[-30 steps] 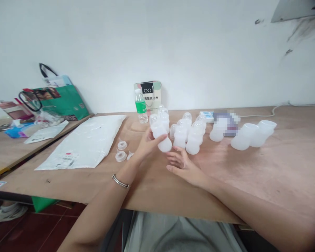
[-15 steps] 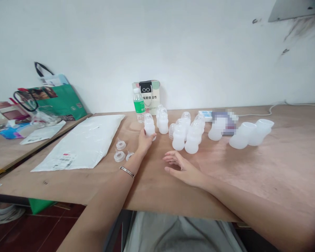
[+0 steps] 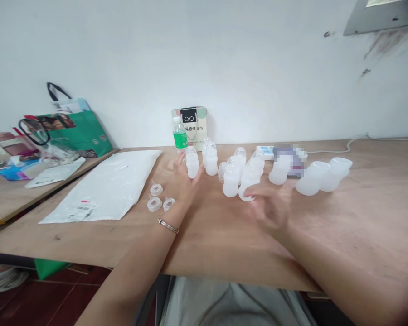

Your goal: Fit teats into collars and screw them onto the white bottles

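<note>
A white baby bottle with a clear domed cap [image 3: 192, 164] stands upright on the table, between the spread thumb and fingers of my left hand [image 3: 185, 181]. Whether the fingers still touch it is hard to see. My right hand [image 3: 272, 206], blurred by motion, is over the table with fingers loosely bent and apart, nothing visible in it. Its fingertips overlap the base of a capped bottle [image 3: 250, 179]. Beside that stand other capped bottles [image 3: 230, 181]. Uncapped white bottles [image 3: 313, 179] stand farther right. Clear nipple rings [image 3: 154, 204] lie left of my left wrist.
A white plastic mailer [image 3: 105, 185] covers the left of the table. Behind the bottles stand a water bottle [image 3: 180, 136] and a paper bag [image 3: 199, 131]. A green bag [image 3: 78, 133] is at far left. A cable [image 3: 347, 147] runs along the wall.
My right hand has moved right, from the middle of the table to the front of the capped bottles. The fingers of my left hand have spread around its bottle.
</note>
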`<state>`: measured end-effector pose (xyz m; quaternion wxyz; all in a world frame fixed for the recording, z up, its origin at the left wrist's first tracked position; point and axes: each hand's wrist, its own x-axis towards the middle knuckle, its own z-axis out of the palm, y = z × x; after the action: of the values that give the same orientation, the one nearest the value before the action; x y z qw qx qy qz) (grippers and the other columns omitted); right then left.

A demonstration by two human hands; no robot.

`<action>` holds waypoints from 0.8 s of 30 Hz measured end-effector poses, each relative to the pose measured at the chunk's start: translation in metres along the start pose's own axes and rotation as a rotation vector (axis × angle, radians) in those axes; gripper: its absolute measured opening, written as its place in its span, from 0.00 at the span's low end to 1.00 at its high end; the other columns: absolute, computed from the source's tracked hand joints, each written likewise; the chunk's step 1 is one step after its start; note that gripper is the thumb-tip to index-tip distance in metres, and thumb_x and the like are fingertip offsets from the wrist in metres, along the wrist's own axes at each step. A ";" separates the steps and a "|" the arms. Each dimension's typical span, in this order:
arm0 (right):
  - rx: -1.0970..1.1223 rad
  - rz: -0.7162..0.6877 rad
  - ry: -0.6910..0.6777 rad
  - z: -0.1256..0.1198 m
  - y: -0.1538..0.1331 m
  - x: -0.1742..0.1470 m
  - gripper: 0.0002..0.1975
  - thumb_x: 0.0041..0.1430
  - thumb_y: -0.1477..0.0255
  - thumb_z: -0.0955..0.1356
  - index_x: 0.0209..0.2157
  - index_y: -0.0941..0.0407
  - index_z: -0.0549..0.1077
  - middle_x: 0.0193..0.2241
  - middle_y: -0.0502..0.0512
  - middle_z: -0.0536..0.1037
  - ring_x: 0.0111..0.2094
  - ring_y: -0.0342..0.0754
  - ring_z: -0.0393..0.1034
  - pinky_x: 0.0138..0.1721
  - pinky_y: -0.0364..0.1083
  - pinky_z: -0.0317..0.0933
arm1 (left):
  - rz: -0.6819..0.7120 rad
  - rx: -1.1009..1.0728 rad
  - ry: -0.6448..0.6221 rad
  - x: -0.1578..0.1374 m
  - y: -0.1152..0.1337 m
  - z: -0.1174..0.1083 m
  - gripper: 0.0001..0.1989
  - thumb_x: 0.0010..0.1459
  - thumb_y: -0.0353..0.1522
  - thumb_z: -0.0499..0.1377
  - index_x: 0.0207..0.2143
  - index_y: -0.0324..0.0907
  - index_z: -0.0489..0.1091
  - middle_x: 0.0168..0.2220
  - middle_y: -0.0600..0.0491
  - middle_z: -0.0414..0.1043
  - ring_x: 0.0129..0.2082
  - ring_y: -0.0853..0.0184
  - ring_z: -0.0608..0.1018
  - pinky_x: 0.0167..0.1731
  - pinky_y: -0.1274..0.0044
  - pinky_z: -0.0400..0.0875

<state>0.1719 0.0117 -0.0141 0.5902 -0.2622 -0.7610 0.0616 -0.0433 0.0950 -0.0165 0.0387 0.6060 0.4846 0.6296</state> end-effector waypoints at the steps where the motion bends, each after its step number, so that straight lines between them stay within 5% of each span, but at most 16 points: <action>1: -0.088 -0.048 0.159 -0.011 0.007 0.006 0.05 0.56 0.72 0.63 0.37 0.52 0.66 0.32 0.53 0.72 0.35 0.49 0.68 0.37 0.51 0.63 | 0.097 0.006 0.022 0.000 0.009 -0.006 0.30 0.50 0.37 0.60 0.53 0.45 0.52 0.58 0.45 0.54 0.59 0.61 0.58 0.56 0.66 0.54; 3: -0.296 0.016 0.411 -0.031 0.023 0.019 0.08 0.57 0.71 0.62 0.39 0.53 0.65 0.35 0.56 0.70 0.39 0.51 0.66 0.39 0.54 0.62 | 0.282 0.033 0.076 0.002 0.024 -0.019 0.24 0.53 0.36 0.57 0.51 0.44 0.55 0.54 0.45 0.59 0.56 0.62 0.63 0.53 0.66 0.58; 4: -0.398 0.070 0.434 -0.040 0.031 0.025 0.11 0.56 0.70 0.62 0.43 0.54 0.64 0.40 0.59 0.68 0.43 0.53 0.65 0.41 0.55 0.62 | 0.355 0.052 0.114 0.004 0.029 -0.025 0.21 0.55 0.35 0.56 0.51 0.43 0.56 0.52 0.45 0.61 0.54 0.62 0.64 0.51 0.67 0.60; 9: -0.742 0.263 0.256 -0.059 0.078 0.032 0.24 0.53 0.65 0.64 0.51 0.58 0.59 0.53 0.67 0.58 0.56 0.61 0.51 0.52 0.63 0.50 | 0.446 0.134 0.271 0.018 0.031 -0.046 0.15 0.58 0.33 0.51 0.48 0.40 0.59 0.47 0.45 0.64 0.50 0.63 0.67 0.45 0.70 0.64; 15: -0.734 0.417 0.125 -0.061 0.114 0.019 0.23 0.46 0.63 0.66 0.43 0.60 0.60 0.50 0.71 0.59 0.55 0.65 0.53 0.51 0.63 0.51 | 0.493 0.171 0.191 0.024 0.025 -0.052 0.12 0.59 0.34 0.50 0.45 0.40 0.62 0.43 0.47 0.68 0.45 0.65 0.70 0.43 0.71 0.66; 19: -0.676 0.535 0.117 -0.060 0.113 0.019 0.22 0.46 0.63 0.65 0.41 0.58 0.56 0.43 0.69 0.65 0.45 0.64 0.62 0.42 0.62 0.58 | 0.363 0.125 -0.034 0.031 0.031 -0.062 0.15 0.63 0.37 0.43 0.41 0.41 0.65 0.38 0.50 0.71 0.41 0.67 0.72 0.44 0.73 0.65; 24: -0.580 0.606 0.165 -0.061 0.090 0.024 0.22 0.49 0.61 0.65 0.42 0.55 0.55 0.41 0.65 0.66 0.37 0.59 0.67 0.36 0.60 0.61 | 0.035 0.284 -0.521 0.038 0.038 -0.083 0.17 0.59 0.43 0.47 0.34 0.42 0.69 0.34 0.52 0.73 0.35 0.66 0.73 0.35 0.76 0.66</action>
<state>0.2542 0.0865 -0.0112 0.5064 -0.6330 -0.5856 -0.0056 -0.0990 0.0523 0.0529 0.0657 0.7547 0.5312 0.3793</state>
